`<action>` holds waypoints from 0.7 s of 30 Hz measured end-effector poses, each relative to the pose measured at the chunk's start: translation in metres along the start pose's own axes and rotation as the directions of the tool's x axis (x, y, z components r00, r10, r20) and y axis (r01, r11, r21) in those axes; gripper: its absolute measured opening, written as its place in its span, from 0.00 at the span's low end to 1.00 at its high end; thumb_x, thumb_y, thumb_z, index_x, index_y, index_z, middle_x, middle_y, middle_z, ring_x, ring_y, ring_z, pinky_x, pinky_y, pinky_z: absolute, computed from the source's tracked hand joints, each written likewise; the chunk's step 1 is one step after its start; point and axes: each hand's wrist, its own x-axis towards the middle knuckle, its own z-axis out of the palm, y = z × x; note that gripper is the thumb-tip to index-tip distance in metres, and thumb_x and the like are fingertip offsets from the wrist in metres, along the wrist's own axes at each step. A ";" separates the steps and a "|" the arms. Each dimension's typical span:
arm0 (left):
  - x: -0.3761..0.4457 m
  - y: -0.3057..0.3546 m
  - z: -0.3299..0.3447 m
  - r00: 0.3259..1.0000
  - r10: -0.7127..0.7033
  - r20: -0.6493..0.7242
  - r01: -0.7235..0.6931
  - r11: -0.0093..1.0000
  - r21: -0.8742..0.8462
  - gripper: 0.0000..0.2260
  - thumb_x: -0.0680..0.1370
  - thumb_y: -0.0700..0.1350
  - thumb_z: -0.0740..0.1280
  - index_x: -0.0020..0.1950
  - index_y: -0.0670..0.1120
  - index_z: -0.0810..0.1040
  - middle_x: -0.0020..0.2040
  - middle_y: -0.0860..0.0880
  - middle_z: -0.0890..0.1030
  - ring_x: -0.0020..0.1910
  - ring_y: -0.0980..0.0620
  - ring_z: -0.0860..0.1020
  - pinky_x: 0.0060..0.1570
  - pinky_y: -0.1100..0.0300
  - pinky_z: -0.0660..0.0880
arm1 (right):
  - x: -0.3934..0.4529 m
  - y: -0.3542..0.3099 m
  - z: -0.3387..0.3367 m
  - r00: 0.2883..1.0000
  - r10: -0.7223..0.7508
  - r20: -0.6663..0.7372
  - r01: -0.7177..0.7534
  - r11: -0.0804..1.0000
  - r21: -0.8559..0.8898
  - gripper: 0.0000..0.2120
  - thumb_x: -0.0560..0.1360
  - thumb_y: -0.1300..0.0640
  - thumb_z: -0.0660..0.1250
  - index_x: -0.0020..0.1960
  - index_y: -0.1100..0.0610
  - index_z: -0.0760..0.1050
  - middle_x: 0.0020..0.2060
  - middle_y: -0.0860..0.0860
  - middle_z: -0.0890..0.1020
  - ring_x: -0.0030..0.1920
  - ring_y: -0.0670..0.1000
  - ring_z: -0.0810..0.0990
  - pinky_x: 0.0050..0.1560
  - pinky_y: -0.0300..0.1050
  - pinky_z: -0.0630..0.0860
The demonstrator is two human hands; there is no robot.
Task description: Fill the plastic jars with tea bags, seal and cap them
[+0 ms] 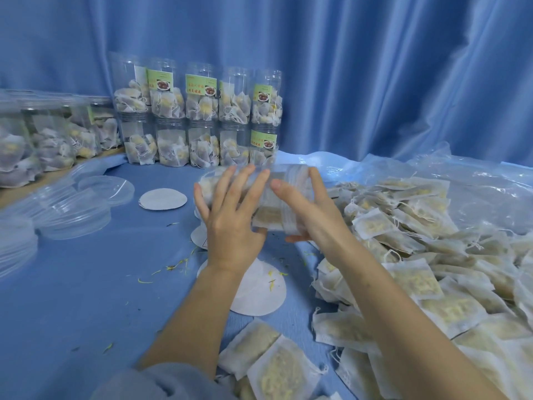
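While sideways, jar (268,194) between grips.

The jar (259,194) lies on its side at centre, between the left hand (227,215) and right hand (311,209). Stacked jars (199,116) stand behind it. Lids (75,209) lie left, discs (163,199) between lids and jar, tea bags (418,269) right.

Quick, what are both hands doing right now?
Left hand: fingers spread over the jar, holding it sideways.
Right hand: gripping the jar's open end.
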 end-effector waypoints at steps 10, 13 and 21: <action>0.003 -0.002 -0.003 0.995 -0.037 -0.097 0.035 0.999 -0.019 0.32 0.64 0.51 0.75 0.65 0.51 0.69 0.61 0.45 0.78 0.63 0.44 0.72 0.62 0.36 0.65 | 0.004 -0.001 -0.020 0.872 -0.428 0.235 0.488 0.744 -0.457 0.46 0.57 0.53 0.81 0.65 0.35 0.58 0.66 0.48 0.65 0.65 0.37 0.62 0.63 0.30 0.63; 0.000 -0.002 -0.005 0.999 -0.035 -0.040 0.031 0.995 -0.099 0.37 0.60 0.48 0.78 0.66 0.51 0.67 0.60 0.42 0.77 0.59 0.39 0.75 0.56 0.40 0.71 | 0.005 -0.005 -0.028 0.831 -0.420 0.365 0.556 0.608 -0.566 0.47 0.55 0.57 0.79 0.62 0.30 0.57 0.67 0.50 0.61 0.69 0.47 0.62 0.67 0.46 0.67; 0.000 0.006 -0.009 0.994 -0.008 0.112 0.027 0.985 -0.170 0.35 0.64 0.54 0.71 0.67 0.48 0.63 0.65 0.40 0.74 0.62 0.38 0.74 0.59 0.36 0.68 | 0.000 -0.007 -0.024 0.921 -0.334 0.200 0.376 0.635 -0.674 0.45 0.54 0.31 0.73 0.67 0.33 0.58 0.60 0.47 0.72 0.59 0.47 0.73 0.60 0.48 0.73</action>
